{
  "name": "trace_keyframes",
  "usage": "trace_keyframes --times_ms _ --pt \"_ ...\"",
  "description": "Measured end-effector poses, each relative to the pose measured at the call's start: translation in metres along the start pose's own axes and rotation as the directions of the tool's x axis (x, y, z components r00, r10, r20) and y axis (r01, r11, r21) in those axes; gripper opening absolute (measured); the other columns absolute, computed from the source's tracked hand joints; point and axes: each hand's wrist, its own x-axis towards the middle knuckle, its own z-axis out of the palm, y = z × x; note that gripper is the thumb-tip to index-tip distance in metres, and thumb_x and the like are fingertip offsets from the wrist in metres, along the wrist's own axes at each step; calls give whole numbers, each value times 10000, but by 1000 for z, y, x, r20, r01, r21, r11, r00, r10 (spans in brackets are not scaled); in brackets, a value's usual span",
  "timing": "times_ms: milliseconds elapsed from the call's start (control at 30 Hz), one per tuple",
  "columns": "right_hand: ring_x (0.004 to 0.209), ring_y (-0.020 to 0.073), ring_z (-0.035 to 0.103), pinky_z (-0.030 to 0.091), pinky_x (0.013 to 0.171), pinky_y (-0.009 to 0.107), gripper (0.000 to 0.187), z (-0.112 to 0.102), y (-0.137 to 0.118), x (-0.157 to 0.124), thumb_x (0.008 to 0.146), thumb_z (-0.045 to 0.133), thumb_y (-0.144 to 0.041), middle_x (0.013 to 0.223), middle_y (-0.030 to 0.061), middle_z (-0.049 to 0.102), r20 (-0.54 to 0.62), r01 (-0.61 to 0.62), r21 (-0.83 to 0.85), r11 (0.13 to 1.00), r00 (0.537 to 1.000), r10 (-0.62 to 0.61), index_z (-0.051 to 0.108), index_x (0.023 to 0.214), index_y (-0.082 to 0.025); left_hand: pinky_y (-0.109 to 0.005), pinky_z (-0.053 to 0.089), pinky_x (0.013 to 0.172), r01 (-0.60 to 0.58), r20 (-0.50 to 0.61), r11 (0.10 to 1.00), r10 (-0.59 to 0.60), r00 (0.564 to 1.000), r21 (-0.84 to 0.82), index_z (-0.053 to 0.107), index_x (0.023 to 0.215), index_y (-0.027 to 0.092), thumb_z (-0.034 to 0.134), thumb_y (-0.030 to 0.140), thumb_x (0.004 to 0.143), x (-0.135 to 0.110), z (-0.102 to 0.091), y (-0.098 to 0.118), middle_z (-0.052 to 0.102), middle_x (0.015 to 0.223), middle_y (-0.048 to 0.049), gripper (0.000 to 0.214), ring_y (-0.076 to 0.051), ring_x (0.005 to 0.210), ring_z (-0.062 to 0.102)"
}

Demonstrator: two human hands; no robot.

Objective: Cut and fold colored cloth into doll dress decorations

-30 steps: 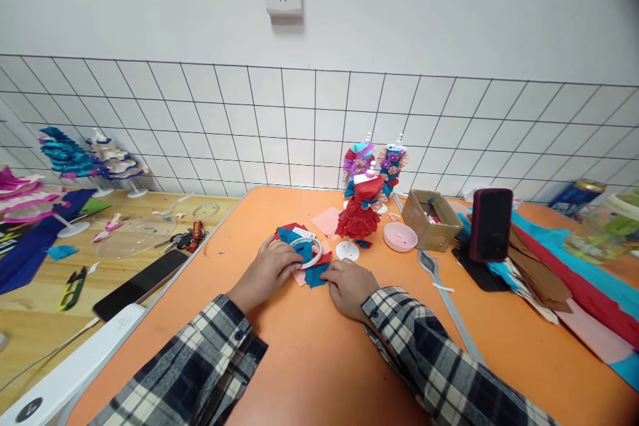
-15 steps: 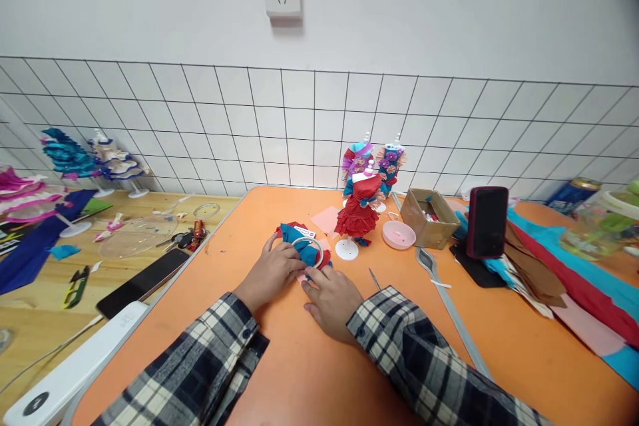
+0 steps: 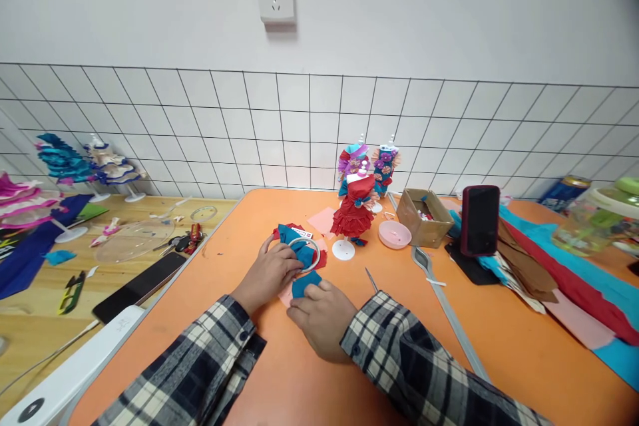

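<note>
A small teal piece of crepe paper or cloth [image 3: 305, 285] is pinched at its right edge by the fingers of my right hand [image 3: 322, 318], just above the orange table. My left hand [image 3: 269, 273] rests beside a heap of scraps, fingers bent and close together; whatever lies under its fingertips is hidden. A white ring [image 3: 318, 254] lies on the heap, touching or very near those fingertips. Within and behind it are a larger teal scrap [image 3: 289, 234] and a red scrap [image 3: 322, 259]. Part of a pink sheet [image 3: 285, 295] shows under the hands.
A red-dressed miniature mannequin [image 3: 353, 213] stands ahead, two more behind it. Nearby are a pink dish [image 3: 394, 235], a cardboard box [image 3: 424, 218], a pointed metal tool [image 3: 371, 279] and an upright phone [image 3: 480, 221]. Coloured strips [image 3: 574, 273] lie right; a dark phone [image 3: 137, 287] lies left.
My right hand has drawn slightly back towards me, and the small teal piece now shows apart from the ring. The left hand and the ring have hardly moved; the view has shifted slightly.
</note>
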Motion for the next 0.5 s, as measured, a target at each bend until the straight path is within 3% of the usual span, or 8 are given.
trace_keyframes --times_ms 167,333,500 --pt "895 215 498 379 728 371 262 1 3 -5 887 460 -211 1139 34 643 -36 -19 94 995 999 23 569 1126 -202 -477 226 1023 -14 -11 1000 13 1000 -15 711 921 278 517 255 909 0 -1 0 665 881 -22 196 -207 933 541" --pt "1027 180 495 392 844 299 307 6 25 -8 837 466 -115 1247 30 562 -165 -173 288 942 960 227 605 1089 -221 -397 379 913 41 -136 991 -58 989 -131 698 959 221 528 233 902 -2 5 -6 674 911 -51 179 -205 906 554" --pt "1015 238 499 384 845 386 299 6 33 -7 881 480 -260 1134 45 632 -48 -304 199 932 947 319 589 1158 -231 -357 420 833 23 -151 974 -58 987 -227 702 934 198 531 233 903 -2 6 -12 671 899 -67 178 -199 870 567"
